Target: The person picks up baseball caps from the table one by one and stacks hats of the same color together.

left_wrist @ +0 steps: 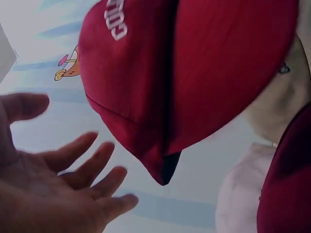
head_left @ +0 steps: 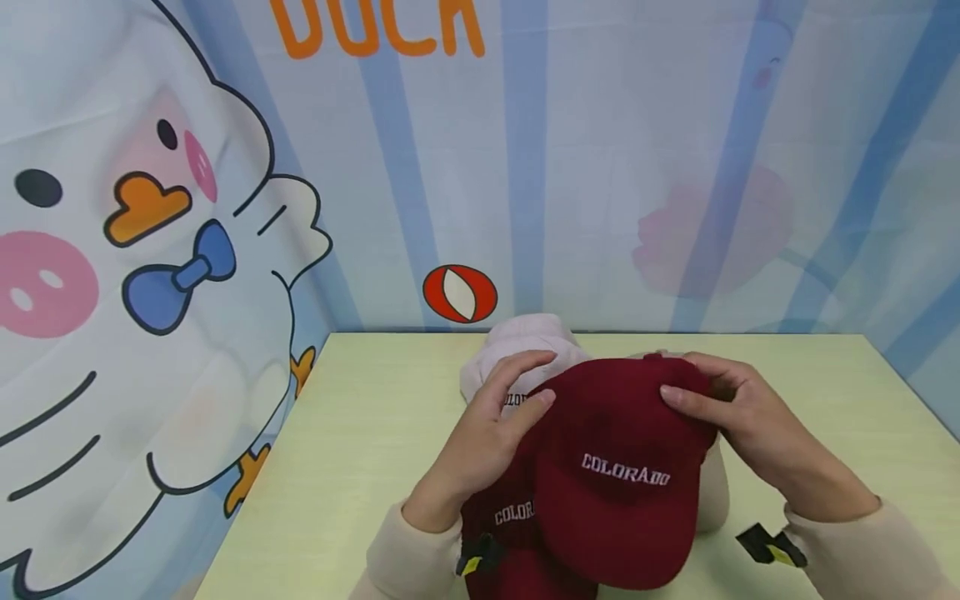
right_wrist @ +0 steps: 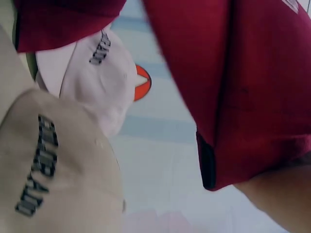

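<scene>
My right hand (head_left: 765, 437) pinches a dark red baseball cap (head_left: 622, 417) by its crown, thumb on the front and fingers behind. The cap is held above the table, brim down, with COLORADO lettering facing me. My left hand (head_left: 476, 437) is beside the crown's left side, fingers spread and relaxed. In the left wrist view a gap shows between the left hand (left_wrist: 73, 184) and the held cap (left_wrist: 131, 68). Below is a second dark red cap (head_left: 532, 575), partly covered. The right wrist view shows only part of the right hand (right_wrist: 274, 194) against the cap.
A pale pinkish-white cap (head_left: 528, 346) sits behind on the light yellow table (head_left: 360, 417). A beige cap (right_wrist: 73, 160), lettered too, lies to the right, mostly hidden behind the held cap in the head view. A printed cloth (head_left: 465, 150) hangs behind the table.
</scene>
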### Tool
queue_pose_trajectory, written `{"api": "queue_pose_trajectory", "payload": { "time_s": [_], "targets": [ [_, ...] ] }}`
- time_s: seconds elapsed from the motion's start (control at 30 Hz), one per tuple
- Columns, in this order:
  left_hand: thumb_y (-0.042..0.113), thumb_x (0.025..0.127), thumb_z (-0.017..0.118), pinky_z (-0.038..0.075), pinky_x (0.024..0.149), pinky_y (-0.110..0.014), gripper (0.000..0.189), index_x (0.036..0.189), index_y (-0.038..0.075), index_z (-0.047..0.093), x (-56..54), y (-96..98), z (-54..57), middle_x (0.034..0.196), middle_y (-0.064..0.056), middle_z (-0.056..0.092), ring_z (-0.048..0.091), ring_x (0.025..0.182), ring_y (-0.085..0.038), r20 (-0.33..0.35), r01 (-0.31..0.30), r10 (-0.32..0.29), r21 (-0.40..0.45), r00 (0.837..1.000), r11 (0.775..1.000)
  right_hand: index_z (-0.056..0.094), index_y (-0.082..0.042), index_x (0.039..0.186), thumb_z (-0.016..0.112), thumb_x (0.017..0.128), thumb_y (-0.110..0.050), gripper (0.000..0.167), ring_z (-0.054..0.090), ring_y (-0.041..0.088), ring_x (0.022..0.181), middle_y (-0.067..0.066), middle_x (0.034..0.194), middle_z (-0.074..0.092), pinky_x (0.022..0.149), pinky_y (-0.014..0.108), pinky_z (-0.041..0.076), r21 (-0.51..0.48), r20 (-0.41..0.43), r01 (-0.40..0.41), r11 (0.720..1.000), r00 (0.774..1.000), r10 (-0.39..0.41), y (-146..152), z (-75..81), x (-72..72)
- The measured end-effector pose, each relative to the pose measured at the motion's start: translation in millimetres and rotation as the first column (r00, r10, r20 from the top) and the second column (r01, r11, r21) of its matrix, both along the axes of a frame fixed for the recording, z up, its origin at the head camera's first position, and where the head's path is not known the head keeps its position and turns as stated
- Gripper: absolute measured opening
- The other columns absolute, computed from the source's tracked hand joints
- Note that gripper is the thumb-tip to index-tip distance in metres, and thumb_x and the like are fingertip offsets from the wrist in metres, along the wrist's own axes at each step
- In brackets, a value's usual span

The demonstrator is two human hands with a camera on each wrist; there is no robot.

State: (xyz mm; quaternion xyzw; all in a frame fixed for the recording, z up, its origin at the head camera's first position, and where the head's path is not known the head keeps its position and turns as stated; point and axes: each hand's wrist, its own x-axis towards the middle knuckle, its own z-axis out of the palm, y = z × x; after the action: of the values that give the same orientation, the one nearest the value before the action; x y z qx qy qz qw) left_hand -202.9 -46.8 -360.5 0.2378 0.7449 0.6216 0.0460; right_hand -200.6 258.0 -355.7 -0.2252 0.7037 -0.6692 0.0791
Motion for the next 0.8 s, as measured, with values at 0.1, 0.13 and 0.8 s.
{"api": "queue_pose_trajectory", "payload": {
  "time_s": [0.1,0.13,0.8],
  "targets": [
    [0.027,0.106,0.058,0.035,0.120,-0.051,0.046,0.151,0.029,0.049,-0.6,-4.9,1.4,0.155,0.008,0.045,0.039,0.144,-0.013,-0.018,0.044,-0.046,-0.100,0.999,0.994,0.070,-0.015,0.130,0.054,0.103,0.003,0.035,0.076,0.017,0.093,-0.003,0.115,0.076,0.073,0.036,0.063,0.038,-0.017,-0.084,0.996,0.996,0.085,-10,-1.8,-0.6],
    [0.029,0.106,0.058,0.035,0.121,-0.051,0.046,0.151,0.029,0.048,-0.6,-5.7,1.7,0.155,0.008,0.045,0.040,0.144,-0.013,-0.024,0.055,-0.059,-0.127,0.998,0.990,0.071,-0.014,0.126,0.054,0.103,0.003,0.034,0.076,0.017,0.090,-0.002,0.111,0.076,0.071,0.037,0.063,0.047,-0.021,-0.116,0.992,0.993,0.117,-13,-2.3,-0.7],
    [0.032,0.110,0.050,0.051,0.068,-0.026,0.027,0.100,0.016,0.068,2.5,-32.5,-21.0,0.083,-0.001,0.060,0.059,0.076,-0.009,-0.025,0.115,-0.120,-0.156,0.992,0.981,0.071,-0.014,0.119,0.061,0.102,-0.003,0.023,0.073,0.010,0.088,-0.003,0.102,0.076,0.072,0.032,0.062,0.048,0.009,-0.239,0.970,0.971,0.238,-66,-26.3,-4.1]
  ]
}}
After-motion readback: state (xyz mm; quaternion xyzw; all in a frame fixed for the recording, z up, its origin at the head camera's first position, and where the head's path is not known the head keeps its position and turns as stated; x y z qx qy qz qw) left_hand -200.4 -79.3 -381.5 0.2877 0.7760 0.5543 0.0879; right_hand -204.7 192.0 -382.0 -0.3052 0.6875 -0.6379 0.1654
